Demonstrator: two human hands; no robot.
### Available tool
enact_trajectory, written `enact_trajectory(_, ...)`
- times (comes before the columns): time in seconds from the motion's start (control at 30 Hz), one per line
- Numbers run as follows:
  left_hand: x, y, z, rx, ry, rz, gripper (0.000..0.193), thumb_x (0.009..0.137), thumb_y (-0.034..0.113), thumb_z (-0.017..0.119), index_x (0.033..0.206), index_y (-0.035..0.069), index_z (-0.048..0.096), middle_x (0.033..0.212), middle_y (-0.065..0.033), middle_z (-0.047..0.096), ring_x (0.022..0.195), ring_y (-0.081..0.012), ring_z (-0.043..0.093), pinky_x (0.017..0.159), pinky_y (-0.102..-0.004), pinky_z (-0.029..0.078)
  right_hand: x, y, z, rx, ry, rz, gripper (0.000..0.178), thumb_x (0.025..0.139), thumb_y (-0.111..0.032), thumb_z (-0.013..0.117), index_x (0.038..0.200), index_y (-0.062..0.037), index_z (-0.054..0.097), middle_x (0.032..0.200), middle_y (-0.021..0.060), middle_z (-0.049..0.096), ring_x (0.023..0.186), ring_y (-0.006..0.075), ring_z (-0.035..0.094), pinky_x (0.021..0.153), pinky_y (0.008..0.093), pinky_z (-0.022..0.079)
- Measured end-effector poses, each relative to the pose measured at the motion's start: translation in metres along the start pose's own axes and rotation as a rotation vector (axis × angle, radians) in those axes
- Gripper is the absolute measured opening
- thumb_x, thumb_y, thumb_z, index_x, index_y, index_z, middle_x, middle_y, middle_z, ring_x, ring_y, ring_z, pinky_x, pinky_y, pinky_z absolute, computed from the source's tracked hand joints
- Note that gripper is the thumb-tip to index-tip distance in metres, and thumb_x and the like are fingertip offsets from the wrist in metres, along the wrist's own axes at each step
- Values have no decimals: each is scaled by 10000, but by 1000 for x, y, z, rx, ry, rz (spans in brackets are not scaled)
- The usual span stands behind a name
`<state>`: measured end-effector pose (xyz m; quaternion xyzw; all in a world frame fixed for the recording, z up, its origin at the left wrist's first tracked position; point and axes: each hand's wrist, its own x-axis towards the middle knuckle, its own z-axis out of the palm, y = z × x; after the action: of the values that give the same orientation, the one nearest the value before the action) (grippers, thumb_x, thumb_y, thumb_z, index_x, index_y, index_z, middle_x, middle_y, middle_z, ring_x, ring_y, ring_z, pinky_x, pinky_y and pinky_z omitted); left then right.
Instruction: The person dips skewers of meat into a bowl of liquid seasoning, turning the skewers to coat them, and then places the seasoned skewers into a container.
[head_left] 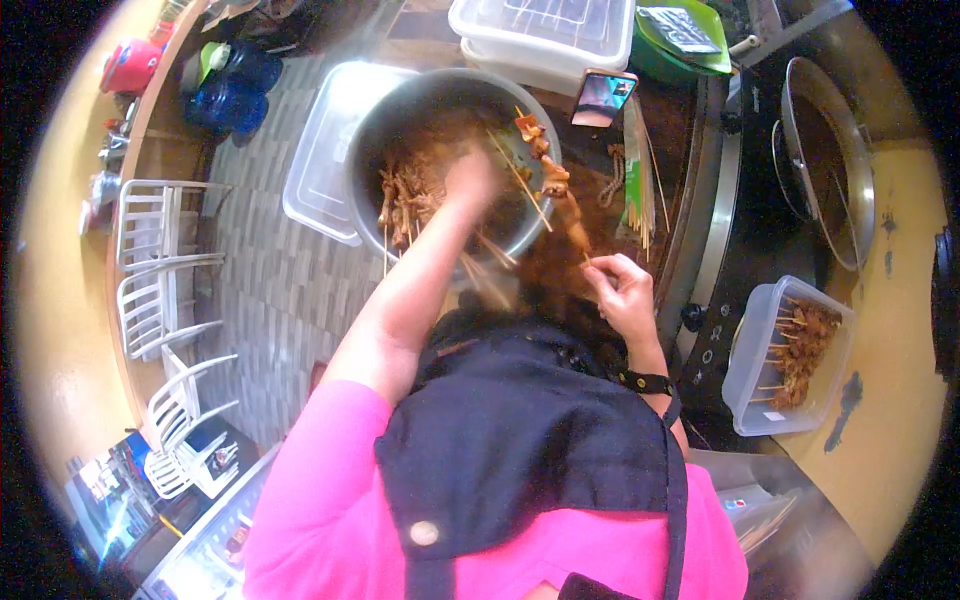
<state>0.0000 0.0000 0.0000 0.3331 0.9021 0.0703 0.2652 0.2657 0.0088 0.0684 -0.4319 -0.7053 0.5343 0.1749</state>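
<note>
2 bare hands work at a large metal pot [372,130]. The right hand [625,290], outside the pot's near right rim, pinches the bare end of 1 skewer of meat [555,180] between thumb and fingers. The left hand [478,175] reaches down inside the pot and is blurred; whether it is open or gripping something cannot be told. To its left, more skewers [403,195] sit bunched in the pot, and a loose stick [540,207] slants across the rim between the 2 hands.

Handling this well likely calls for a firm pinch on the bare end, fingers clear of the meat, and a steady wrist, since the loaded length could droop or twist. The left hand is best kept clear of nearby stick ends.

The held skewer's long axis runs from the right fingertips away from the body, leaning left. Its far end points past the left hand, on that hand's right, and its meat overlaps the pot's right rim in this view. How steeply it tilts is unclear.

Just beyond the right hand lies a green pack of sticks [634,185]; well to its right is a clear tub [742,365] of skewers.
</note>
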Motion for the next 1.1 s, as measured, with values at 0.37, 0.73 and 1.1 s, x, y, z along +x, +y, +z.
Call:
enact_trajectory(0.37, -17, -45, -57, -1168, -335, -62, 178, 689, 73, 631, 856, 16, 611, 808, -103, 620, 615, -200, 594, 611, -314, 509, 7, -1, 6, -78, -43, -116, 122, 730, -106, 628, 798, -5, 629, 765, 137, 611, 701, 235, 600, 639, 310, 471)
enact_trajectory(0.73, -52, -122, -98, -1547, -177, -9, 220, 751, -2, 591, 924, 69, 475, 924, -90, 566, 807, -220, 601, 700, -367, 520, 60, -37, 47, -469, -272, -275, 118, 722, -61, 550, 762, 31, 612, 738, 235, 578, 722, 368, 578, 679, 427, 459)
enact_trajectory(1.1, -82, -111, -86, -1683, -184, 30, 418, 755, -49, 569, 1134, 48, 422, 1083, -148, 518, 979, -263, 546, 778, -431, 499, 47, -64, 61, -684, -314, -217, 206, 729, -102, 568, 917, -39, 625, 842, 213, 589, 769, 337, 592, 705, 396, 485)
